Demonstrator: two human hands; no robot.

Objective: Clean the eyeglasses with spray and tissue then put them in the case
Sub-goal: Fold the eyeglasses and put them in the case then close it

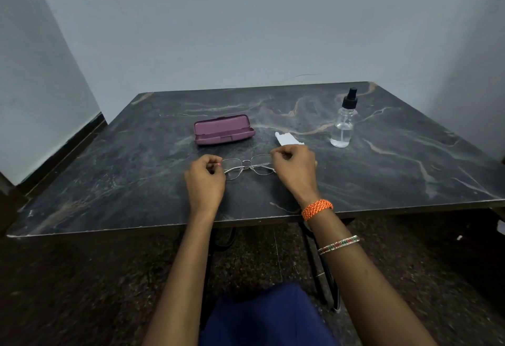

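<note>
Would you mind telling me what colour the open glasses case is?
The glasses case is a dull purple, inside and out, seen in the head view.

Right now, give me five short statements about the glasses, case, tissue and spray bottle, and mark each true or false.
1. Both hands, the left hand and the right hand, hold the eyeglasses at their ends. True.
2. The purple case is closed. False: it lies open.
3. The spray bottle stands upright on the table. True.
4. The tissue lies inside the case. False: it lies on the table beyond the right hand.
5. The eyeglasses are in the case. False: they are in front of it.
</note>
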